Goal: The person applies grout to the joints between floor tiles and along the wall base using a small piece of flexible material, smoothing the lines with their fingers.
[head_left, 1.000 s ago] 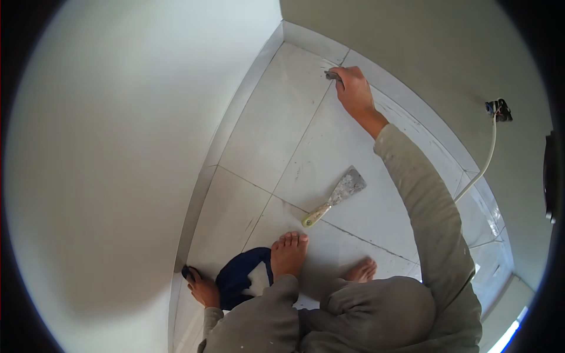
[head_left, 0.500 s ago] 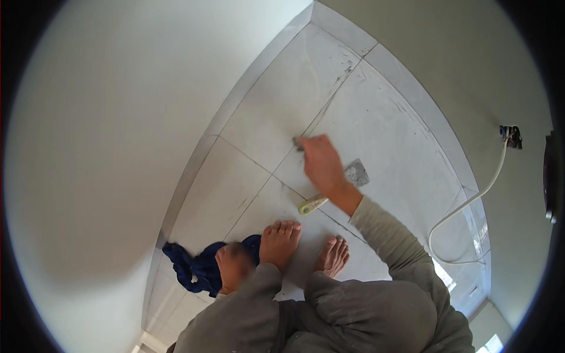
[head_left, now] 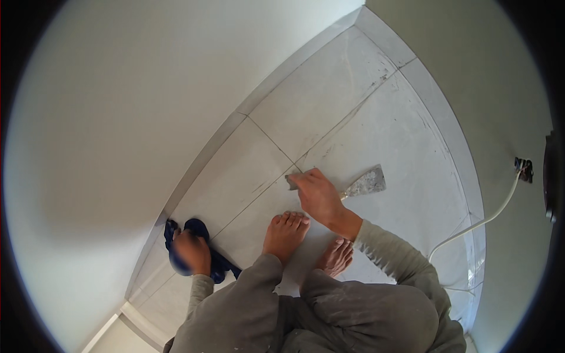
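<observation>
On the tiled floor (head_left: 318, 129), my right hand (head_left: 322, 199) is closed on a small flat grey piece (head_left: 291, 182), pressed to a grout line just in front of my foot; its exact kind I cannot make out. A putty knife (head_left: 367, 181) with a smeared, flared blade lies to the right of that hand, its handle mostly hidden beneath hand and wrist. To the left, my left hand (head_left: 193, 250) grips a bunched dark blue cloth (head_left: 196, 227) near the wall; motion smears the fingers somewhat.
My bare feet (head_left: 285, 232) stand close behind the right hand. Grey skirting tiles (head_left: 235, 120) run along both walls and meet at the far corner. From a wall box (head_left: 524, 169) on the right, a white cable (head_left: 471, 227) hangs to the floor. Dark smudges mark the far tiles.
My right hand has drawn back toward my feet with the grey piece. My left hand has shifted left with the blue cloth. The view has turned, and more of the putty knife's blade shows.
</observation>
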The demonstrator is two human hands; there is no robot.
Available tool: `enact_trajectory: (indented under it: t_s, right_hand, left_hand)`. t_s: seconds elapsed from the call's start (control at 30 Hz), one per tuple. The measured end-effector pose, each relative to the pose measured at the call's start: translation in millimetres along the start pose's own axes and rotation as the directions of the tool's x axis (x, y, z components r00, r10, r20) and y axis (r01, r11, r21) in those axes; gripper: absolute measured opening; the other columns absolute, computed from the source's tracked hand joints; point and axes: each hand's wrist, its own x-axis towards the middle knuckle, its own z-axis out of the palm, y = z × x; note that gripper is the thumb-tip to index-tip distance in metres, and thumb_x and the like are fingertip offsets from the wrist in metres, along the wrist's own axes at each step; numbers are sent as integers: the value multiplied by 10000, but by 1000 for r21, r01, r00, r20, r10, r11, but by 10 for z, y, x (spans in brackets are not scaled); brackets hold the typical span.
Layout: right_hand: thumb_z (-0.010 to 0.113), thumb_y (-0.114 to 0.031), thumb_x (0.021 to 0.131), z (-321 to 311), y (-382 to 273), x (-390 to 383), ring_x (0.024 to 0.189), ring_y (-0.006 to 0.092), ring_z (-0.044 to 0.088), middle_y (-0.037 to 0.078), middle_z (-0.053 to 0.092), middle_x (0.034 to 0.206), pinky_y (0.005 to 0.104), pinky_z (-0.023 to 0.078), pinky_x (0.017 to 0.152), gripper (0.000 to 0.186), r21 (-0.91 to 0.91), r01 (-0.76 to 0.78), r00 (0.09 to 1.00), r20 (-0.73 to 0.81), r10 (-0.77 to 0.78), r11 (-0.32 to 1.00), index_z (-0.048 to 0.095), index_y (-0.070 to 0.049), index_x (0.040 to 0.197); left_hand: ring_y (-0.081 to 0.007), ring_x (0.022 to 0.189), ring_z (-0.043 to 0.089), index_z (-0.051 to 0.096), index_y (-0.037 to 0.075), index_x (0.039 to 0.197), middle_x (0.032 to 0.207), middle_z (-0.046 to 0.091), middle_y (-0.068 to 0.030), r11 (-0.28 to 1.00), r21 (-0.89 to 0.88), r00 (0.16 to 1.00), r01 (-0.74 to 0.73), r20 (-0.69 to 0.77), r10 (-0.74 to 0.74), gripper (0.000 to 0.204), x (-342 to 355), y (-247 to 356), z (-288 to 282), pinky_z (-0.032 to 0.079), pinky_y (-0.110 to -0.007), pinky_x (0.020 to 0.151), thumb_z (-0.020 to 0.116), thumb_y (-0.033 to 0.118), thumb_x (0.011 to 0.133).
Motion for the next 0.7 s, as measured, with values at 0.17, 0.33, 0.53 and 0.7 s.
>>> enact_trajectory:
  t_s: [0.17,0.33,0.53,0.7]
  right_hand:
    - [603,32,788,-454,235,461,901,339,595,109,678,931,432,530,761,325,-167,-74,933,-359,9,983,675,-50,1095]
    - [606,54,794,-79,205,106,873,342,604,115,693,933,444,526,786,364,-80,-18,975,-220,0,997,691,-62,1129]
    - [637,62,789,-737,446,585,875,328,610,121,724,929,431,528,791,384,-175,-206,876,-471,102,963,715,-66,1142]
    - [576,31,834,-537,436,532,835,337,602,112,711,895,461,536,714,263,-280,-265,933,-314,173,923,690,-84,1042]
  left_hand:
    - [-417,1444,300,428,62,1445,1572,315,-211,999,35,1000,24,-10,-24,620,-103,264,34,235,-557,1157,653,208,886]
    - [-466,1532,55,181,33,1592,1664,106,-246,999,53,972,3,236,-15,783,-62,88,310,71,-648,1180,522,413,999]
    - [-524,1511,-70,57,4,1602,1663,-35,-280,998,66,942,-19,335,-4,824,-52,-183,397,-3,-703,1143,412,484,1035]
    - [-521,1509,-100,28,0,1602,1661,-78,-279,996,47,948,-71,315,53,843,-41,-292,510,-25,-718,1127,381,521,1040]
